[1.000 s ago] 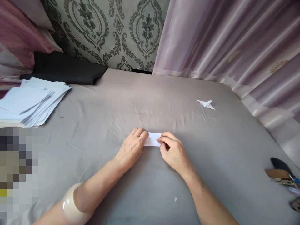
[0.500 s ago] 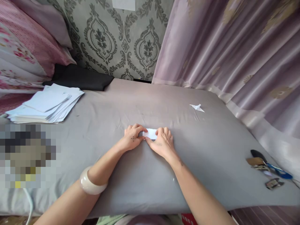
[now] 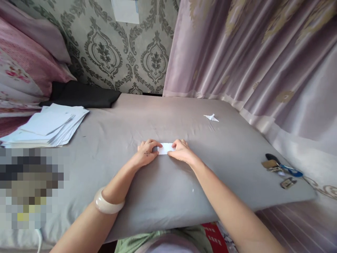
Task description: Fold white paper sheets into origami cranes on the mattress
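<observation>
A small folded strip of white paper [image 3: 165, 148] lies level between my hands, low over the grey cloth. My left hand [image 3: 146, 152] pinches its left end between thumb and fingers. At the right end, my right hand [image 3: 181, 150] grips it the same way, thumb toward me and fingers on the far side. The middle of the strip shows plainly; its ends are partly covered by my fingertips. A pale bangle [image 3: 108, 203] circles my left forearm. Farther off to the right, a folded white paper bird [image 3: 211, 117] rests on the cloth.
A stack of white paper [image 3: 47, 126] sits at the left, in front of a folded black cloth [image 3: 84, 95]. Keys [image 3: 275, 168], a blue-handled item [image 3: 291, 170] and a small metal object [image 3: 288, 182] lie near the right edge. A curtain [image 3: 210, 49] hangs along the right side.
My right hand has slid toward the strip's right end, uncovering more of the paper. My left hand keeps its hold. The whole view has shifted slightly.
</observation>
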`<control>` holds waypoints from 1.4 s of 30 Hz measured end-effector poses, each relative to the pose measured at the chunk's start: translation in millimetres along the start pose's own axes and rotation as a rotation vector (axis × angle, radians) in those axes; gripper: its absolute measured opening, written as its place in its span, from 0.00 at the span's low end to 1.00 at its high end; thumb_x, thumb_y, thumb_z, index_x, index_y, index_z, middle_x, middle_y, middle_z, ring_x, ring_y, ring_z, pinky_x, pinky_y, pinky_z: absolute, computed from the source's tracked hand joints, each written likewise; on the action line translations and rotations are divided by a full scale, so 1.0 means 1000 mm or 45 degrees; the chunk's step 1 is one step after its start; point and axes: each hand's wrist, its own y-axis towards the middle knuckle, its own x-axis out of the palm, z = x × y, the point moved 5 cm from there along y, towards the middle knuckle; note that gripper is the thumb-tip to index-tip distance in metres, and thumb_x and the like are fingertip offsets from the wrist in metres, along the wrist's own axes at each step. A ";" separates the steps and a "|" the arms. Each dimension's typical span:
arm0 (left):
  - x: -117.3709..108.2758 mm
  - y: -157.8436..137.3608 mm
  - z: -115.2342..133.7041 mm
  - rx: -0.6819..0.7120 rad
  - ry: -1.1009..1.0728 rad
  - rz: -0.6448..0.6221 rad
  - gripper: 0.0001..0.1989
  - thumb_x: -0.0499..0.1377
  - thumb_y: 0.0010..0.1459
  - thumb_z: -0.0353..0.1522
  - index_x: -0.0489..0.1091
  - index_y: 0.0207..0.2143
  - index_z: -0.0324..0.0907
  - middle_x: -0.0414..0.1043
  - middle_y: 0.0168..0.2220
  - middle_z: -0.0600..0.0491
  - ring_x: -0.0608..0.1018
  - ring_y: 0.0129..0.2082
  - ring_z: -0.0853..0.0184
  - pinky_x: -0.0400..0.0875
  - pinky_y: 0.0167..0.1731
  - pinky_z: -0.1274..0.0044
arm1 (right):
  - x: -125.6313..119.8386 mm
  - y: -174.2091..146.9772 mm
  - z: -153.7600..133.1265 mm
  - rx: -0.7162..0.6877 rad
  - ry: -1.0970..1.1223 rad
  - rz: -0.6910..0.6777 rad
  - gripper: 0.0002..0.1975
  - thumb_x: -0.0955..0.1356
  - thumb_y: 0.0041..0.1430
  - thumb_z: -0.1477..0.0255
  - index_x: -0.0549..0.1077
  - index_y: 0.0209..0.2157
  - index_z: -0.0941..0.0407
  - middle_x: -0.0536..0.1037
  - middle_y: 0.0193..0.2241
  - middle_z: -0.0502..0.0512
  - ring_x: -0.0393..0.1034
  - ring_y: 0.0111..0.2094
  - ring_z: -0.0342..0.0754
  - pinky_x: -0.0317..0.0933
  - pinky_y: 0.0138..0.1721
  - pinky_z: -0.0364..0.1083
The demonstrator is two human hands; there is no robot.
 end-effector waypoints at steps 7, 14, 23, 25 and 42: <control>0.001 0.000 0.001 0.008 0.028 -0.031 0.17 0.53 0.55 0.29 0.72 0.46 0.50 0.67 0.54 0.52 0.65 0.54 0.55 0.57 0.55 0.62 | -0.010 0.008 0.023 0.012 0.117 -0.053 0.17 0.70 0.39 0.72 0.70 0.37 0.54 0.73 0.43 0.54 0.69 0.38 0.46 0.59 0.33 0.41; 0.000 -0.002 0.002 0.030 0.026 -0.032 0.17 0.53 0.55 0.29 0.72 0.46 0.49 0.67 0.53 0.51 0.66 0.53 0.55 0.57 0.55 0.62 | -0.016 0.014 0.040 0.037 0.217 -0.075 0.13 0.68 0.38 0.79 0.71 0.31 0.55 0.75 0.29 0.49 0.67 0.27 0.42 0.56 0.27 0.40; 0.003 -0.002 0.000 0.083 0.002 0.076 0.16 0.54 0.55 0.32 0.70 0.47 0.48 0.69 0.51 0.50 0.67 0.52 0.55 0.59 0.53 0.61 | -0.026 0.006 0.041 -0.018 0.345 0.028 0.15 0.69 0.41 0.75 0.73 0.36 0.57 0.77 0.25 0.49 0.68 0.24 0.43 0.58 0.26 0.41; 0.004 -0.003 0.000 0.075 -0.018 0.105 0.16 0.56 0.56 0.35 0.70 0.48 0.48 0.70 0.50 0.50 0.67 0.52 0.54 0.58 0.54 0.61 | -0.019 0.005 0.036 -0.065 0.367 0.061 0.16 0.70 0.44 0.70 0.73 0.38 0.58 0.78 0.28 0.52 0.70 0.25 0.44 0.60 0.27 0.41; -0.002 0.010 0.044 0.666 0.265 0.391 0.20 0.52 0.61 0.29 0.63 0.56 0.43 0.69 0.53 0.46 0.68 0.49 0.57 0.63 0.48 0.66 | -0.019 -0.035 -0.028 -0.899 -0.406 0.871 0.09 0.61 0.61 0.72 0.70 0.30 0.54 0.75 0.26 0.56 0.70 0.30 0.51 0.57 0.33 0.47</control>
